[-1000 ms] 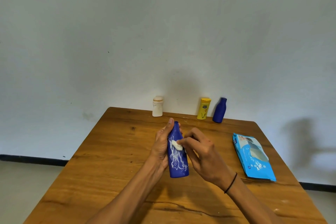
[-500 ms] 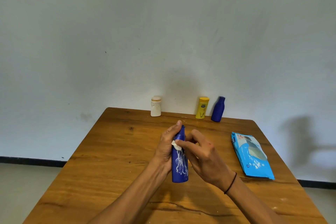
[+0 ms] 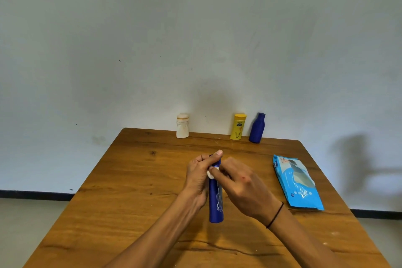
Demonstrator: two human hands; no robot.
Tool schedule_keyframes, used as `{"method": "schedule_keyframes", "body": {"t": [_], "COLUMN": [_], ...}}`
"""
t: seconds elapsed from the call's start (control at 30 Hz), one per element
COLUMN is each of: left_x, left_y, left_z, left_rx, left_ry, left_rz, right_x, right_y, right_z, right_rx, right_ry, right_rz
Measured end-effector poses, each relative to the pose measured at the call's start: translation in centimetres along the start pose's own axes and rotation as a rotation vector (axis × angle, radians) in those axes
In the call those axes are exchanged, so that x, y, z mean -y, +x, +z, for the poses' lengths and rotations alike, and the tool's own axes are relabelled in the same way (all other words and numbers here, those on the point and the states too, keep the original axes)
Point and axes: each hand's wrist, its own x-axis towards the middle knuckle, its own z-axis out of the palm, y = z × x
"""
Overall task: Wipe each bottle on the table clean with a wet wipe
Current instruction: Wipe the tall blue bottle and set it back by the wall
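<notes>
A wooden table [image 3: 134, 180] stands against a pale wall [image 3: 195, 39]; below the wall runs a dark baseboard [image 3: 32, 194], then grey floor [image 3: 21, 224].

I see soft, even daylight, fairly bright; a dark shadow falls on the wall [image 3: 356, 159] at far right; the right hand [image 3: 243, 189] is slightly motion-blurred; the counter [image 3: 121, 202] edges bow from wide-angle distortion; no glare.

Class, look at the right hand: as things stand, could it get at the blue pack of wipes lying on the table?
Probably yes. The wipes pack lies on the right hand's own side with bare table between them, but that hand is pinching a wet wipe against the blue bottle.
</notes>
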Motion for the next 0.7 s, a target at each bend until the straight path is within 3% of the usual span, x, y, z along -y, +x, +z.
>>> {"method": "schedule_keyframes", "body": {"t": [0.17,0.33,0.43,0.57,0.7], "left_x": [-0.2,0.3,0.3,0.2,-0.1], "left_y": [0.1,0.1,0.2,-0.1,0.0], "left_z": [-0.1,-0.9,-1.5,-1.1,-1.1], "left_rx": [-0.029,-0.074,-0.072,-0.022,0.004], "left_ry": [0.049,0.189,0.201,0.206,0.097], "left_rz": [-0.009,0.033,0.024,-0.014,-0.078], "right_x": [0.8,0.2,0.0,-0.5,-0.2], "right_y": [0.4,-1.1,-1.8,-1.7,-1.2], "right_z": [0.0,-0.1,0.4,1.5,1.8], "right_rx": [-0.004,0.086,0.029,-0.11,-0.155], "right_ry": [-0.025,0.189,0.311,0.271,0.366], "right_rz": [-0.004,0.018,0.097,0.192,0.258]}}
